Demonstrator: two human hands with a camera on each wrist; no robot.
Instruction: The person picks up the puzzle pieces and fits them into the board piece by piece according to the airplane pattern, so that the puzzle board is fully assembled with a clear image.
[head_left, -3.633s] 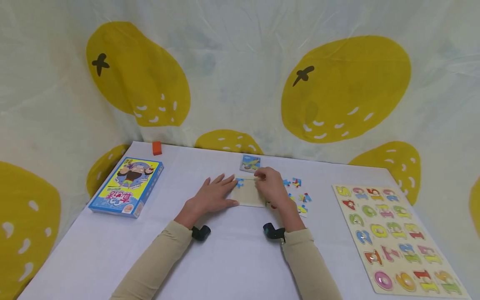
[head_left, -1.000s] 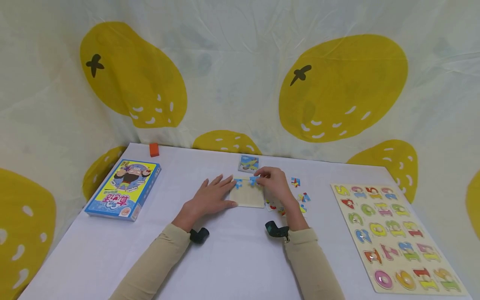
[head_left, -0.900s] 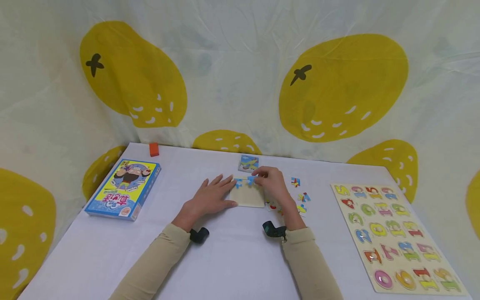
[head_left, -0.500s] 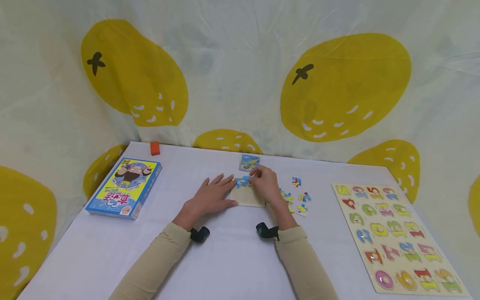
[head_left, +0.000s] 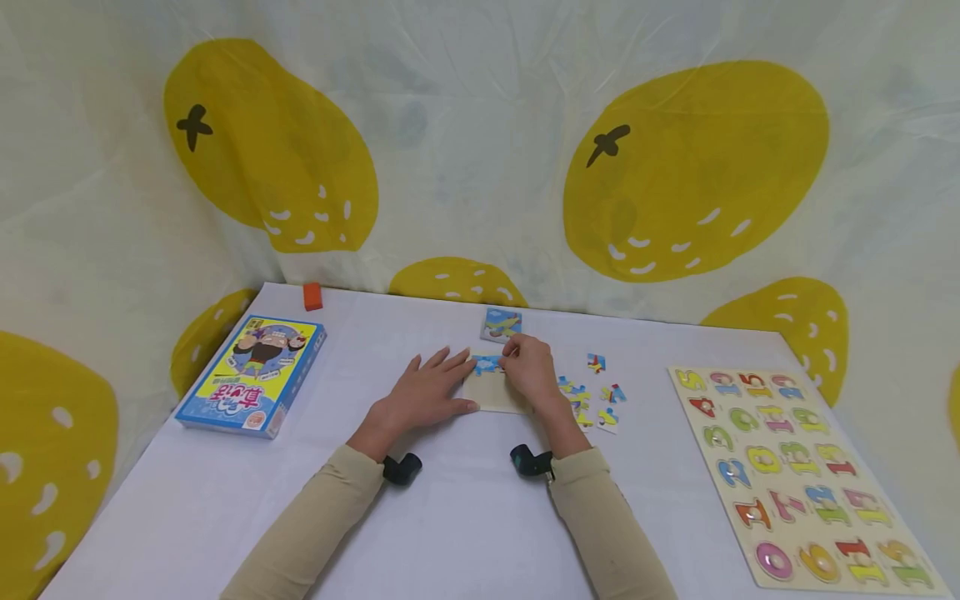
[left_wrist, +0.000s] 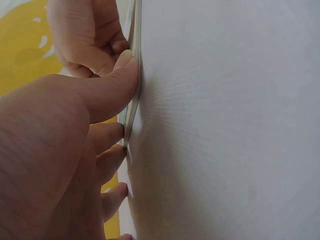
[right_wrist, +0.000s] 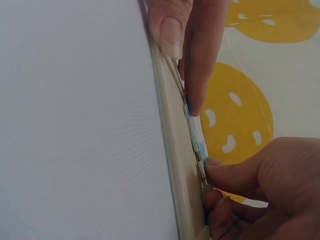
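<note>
Tabletop (head_left: 465, 525): puzzle (head_left: 487, 392), board (head_left: 802, 481) marked "15".

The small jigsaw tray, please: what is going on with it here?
A person's left hand rests, fingers spread, at the left side of the jigsaw tray. The right hand seems to pinch the right end of the blue jigsaw pieces along its far edge. The near part that shows is bare, and loose pieces lie to the right, so the work looks barely begun.
</note>
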